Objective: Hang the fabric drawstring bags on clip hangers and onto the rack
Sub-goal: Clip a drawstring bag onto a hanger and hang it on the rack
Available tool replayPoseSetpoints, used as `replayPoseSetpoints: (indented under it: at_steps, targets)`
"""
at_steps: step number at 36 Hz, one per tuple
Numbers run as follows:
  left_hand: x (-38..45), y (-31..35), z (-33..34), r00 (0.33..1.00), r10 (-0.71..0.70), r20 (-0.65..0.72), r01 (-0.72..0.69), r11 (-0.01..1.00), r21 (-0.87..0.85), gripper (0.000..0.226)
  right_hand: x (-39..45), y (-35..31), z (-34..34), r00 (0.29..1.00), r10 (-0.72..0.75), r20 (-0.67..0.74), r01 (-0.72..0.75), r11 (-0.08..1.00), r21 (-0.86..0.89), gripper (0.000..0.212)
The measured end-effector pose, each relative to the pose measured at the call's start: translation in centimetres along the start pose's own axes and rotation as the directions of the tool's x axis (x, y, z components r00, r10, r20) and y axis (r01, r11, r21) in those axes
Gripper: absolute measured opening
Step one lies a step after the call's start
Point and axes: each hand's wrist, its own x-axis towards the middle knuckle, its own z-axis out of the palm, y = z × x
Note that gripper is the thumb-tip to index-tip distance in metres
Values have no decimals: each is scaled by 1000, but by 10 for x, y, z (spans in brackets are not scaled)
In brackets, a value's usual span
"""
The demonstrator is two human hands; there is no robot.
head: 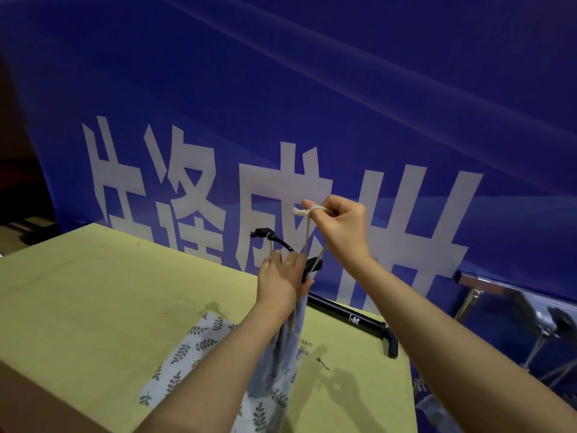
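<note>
Head view: one moment, both hands raised over a table edge.
Held bag: a grey-blue fabric bag (pixel 292 332) is gripped at its gathered top and hangs down in front of the yellow-green table (pixel 93 295).
Drawstring: a pale cord (pixel 307 232) runs up taut from the bag's top to the right hand, where it is looped over a finger; a knotted end sticks out to the left of that finger.
Right hand: the right hand (pixel 338 226) is clenched on the cord, fingers curled, held above and to the right of the left hand.
Left hand: the left hand (pixel 282 276) is closed around the bag's neck together with a black clip hanger (pixel 282 245), whose hook curves up and to the left; one clip is seen just right of the fingers.
Second bag: a leaf-printed bag (pixel 184 351) lies flat on the table, beneath the hanging one.
Table items: a black bar-shaped object (pixel 352 320) lies near the far right edge; a small metal piece (pixel 323 363) lies near it.
Backdrop: a blue banner (pixel 312 104) with large white characters stands behind the table.
Right margin: a chrome rail (pixel 499 284) with blurred hangers is seen low on the right.
</note>
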Motion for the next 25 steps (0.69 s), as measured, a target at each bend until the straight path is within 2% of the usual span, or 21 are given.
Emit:
replayPoseSetpoints:
  at_steps: [5, 8, 14, 21, 25]
  targets:
    - [2, -4, -6, 999, 33, 22, -32, 999, -36, 52, 1, 0, -2, 996, 56, -63, -56, 998, 14, 32]
    - [2, -5, -15, 998, 55, -28, -56, 997, -49, 52, 4, -5, -9, 992, 90, -90, -86, 995, 50, 37]
    - [2, 11, -42, 994, 84, -70, -88, 995, -47, 51, 12, -20, -28, 978, 91, -189, -74, 993, 94, 33]
    - [-7, 59, -65, 980, 172, -103, -182, 978, -100, 51, 10, -36, -79, 956, 64, -285, -46, 997, 67, 39]
    - [-12, 99, -80, 972, 220, -78, -229, 964, -133, 50, 6, -36, -121, 943, 38, -330, -34, 999, 19, 40]
